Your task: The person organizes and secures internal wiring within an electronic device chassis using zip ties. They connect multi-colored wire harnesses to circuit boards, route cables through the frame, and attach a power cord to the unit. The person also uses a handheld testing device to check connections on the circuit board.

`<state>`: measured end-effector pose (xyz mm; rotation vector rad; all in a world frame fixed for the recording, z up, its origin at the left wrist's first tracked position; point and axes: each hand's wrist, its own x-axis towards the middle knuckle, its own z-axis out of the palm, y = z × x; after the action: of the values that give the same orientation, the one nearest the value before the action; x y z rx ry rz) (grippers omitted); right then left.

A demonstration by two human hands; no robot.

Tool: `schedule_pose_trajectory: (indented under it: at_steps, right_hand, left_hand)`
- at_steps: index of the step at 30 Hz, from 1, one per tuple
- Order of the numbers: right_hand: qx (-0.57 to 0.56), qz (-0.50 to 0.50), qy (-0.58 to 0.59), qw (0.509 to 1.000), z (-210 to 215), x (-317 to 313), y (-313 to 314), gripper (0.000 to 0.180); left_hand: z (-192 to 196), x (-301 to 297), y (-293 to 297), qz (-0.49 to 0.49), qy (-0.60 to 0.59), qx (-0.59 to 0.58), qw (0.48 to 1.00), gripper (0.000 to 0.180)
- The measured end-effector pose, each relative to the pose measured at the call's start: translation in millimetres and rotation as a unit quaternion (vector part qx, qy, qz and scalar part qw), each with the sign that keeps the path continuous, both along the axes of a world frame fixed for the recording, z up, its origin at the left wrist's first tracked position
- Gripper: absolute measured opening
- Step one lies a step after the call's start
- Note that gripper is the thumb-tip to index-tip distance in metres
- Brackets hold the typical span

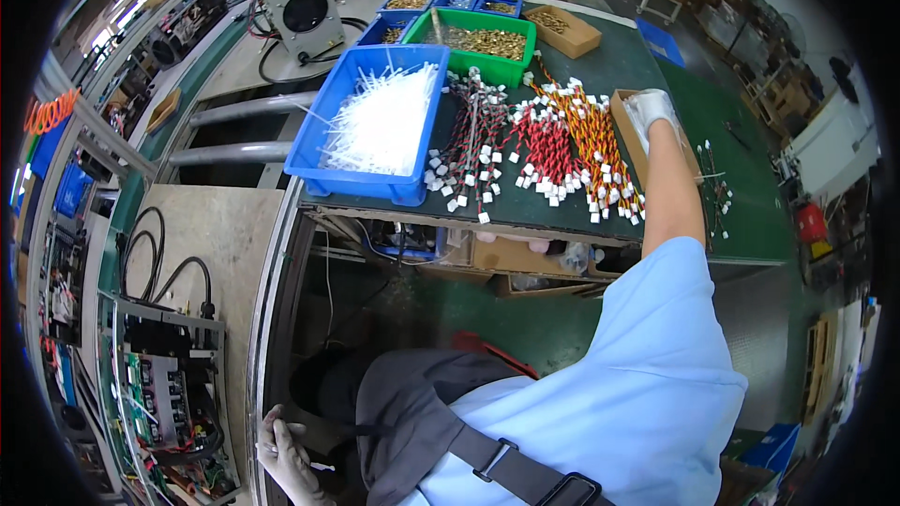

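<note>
Cardboard box (630, 152) lay on the green worktop (609, 66) beneath my right hand (653, 111), which reached over its far end with the arm stretched out. On my remote feed, the back of the white glove hid the fingers; I could not tell how far they were spread or whether they had hold of anything. Clear plastic (634, 115) showed in the box, just beside the glove.

My left hand (286, 459), also gloved, was well apart from the box, next to the metal rail (272, 319). Its fingers were half curled; I could not confirm whether a small object sat between them.

To the left of the right hand lay yellow-and-red wire harnesses (586, 136), then red wire harnesses (548, 145), then dark wire harnesses (478, 122), all with white connectors. Ahead of the left hand stood a blue bin (361, 189) of white cable ties (380, 122). Loose harnesses (717, 189) lay to the right of the right forearm.

For the reach into the box, I judged three precautions advisable: part the plastic before closing the grip; lift straight up past the walls; keep the forearm off nearby connectors to avoid snagging.
</note>
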<state>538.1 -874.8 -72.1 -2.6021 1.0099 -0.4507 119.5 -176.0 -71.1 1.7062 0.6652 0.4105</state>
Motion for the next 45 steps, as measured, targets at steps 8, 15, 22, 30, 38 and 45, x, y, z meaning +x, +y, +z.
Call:
schedule_pose_trajectory:
  at_steps: [8, 15, 22, 30, 38, 45]
  right_hand:
    - [0.187, 0.054, -0.278, 0.941, 28, -14, -24, 0.020]
    - [0.342, -0.021, -0.351, 0.872, 52, -32, -16, 0.009]
    - [0.286, -0.115, -0.403, 0.862, 90, -51, 19, 0.010]
    - [0.472, 0.545, -0.262, 0.641, 114, -124, 362, 0.018]
    - [0.748, 0.546, 0.288, 0.245, 51, -307, 609, 0.014]
    - [0.508, 0.777, 0.249, 0.278, 35, -343, 662, 0.016]
  left_hand:
    - [-9, -14, 6, 0.012, 0.003, -0.003, 1.000, 0.027]
    - [-9, -22, 1, 0.007, 0.022, 0.001, 1.000, 0.025]
    - [-25, -55, 16, 0.037, 0.008, -0.004, 0.999, 0.025]
    - [34, -20, -27, 0.069, -0.022, 0.012, 0.997, 0.028]
    - [46, -59, -7, 0.011, -0.125, -0.142, 0.982, 0.033]
    - [23, -100, 15, 0.153, -0.109, -0.117, 0.975, 0.019]
